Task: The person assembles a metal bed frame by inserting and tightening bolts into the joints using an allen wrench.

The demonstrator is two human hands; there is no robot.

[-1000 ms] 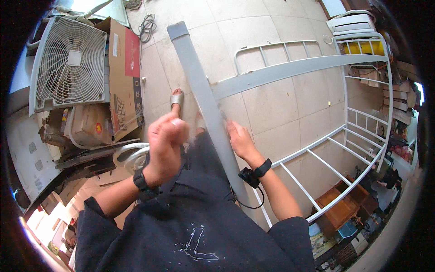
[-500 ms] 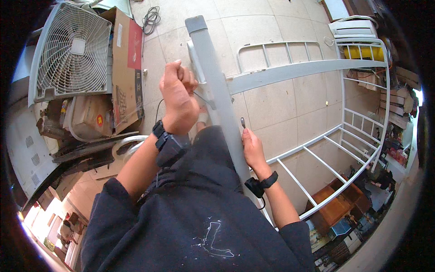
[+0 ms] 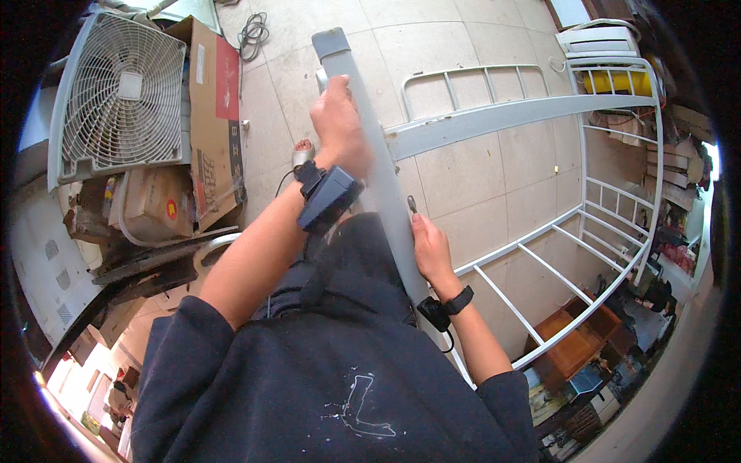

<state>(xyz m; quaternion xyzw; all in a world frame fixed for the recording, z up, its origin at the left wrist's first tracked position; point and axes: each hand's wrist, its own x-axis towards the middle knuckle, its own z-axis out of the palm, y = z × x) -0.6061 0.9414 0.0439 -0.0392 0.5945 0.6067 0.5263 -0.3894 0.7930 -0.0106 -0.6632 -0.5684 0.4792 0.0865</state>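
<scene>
A grey metal post [image 3: 370, 139] of a bed frame slants up and away from my body. At its left side, near the upper end, my left hand [image 3: 340, 135] is closed, its knuckles close to the post; its fingertips are partly hidden and the wrist is blurred. Lower down, to the right of the post, my right hand [image 3: 432, 251] is closed around a slim metal wrench [image 3: 412, 204], whose rounded end sticks out above the thumb. A wide grey rail [image 3: 525, 123] joins the post and runs off to the right.
White bed rungs [image 3: 505, 305] and an end frame [image 3: 658, 154] spread to the right over the tiled floor [image 3: 455, 185]. On the left stand a fan grille [image 3: 127, 85] and cardboard boxes [image 3: 212, 123]. A coiled cable [image 3: 253, 35] lies at the far left; a wooden cabinet [image 3: 575, 336] is lower right.
My left hand has moved right and slightly away from me, up against the side of the post, and its forearm has swung with it. The right hand stays almost still with the wrench.
</scene>
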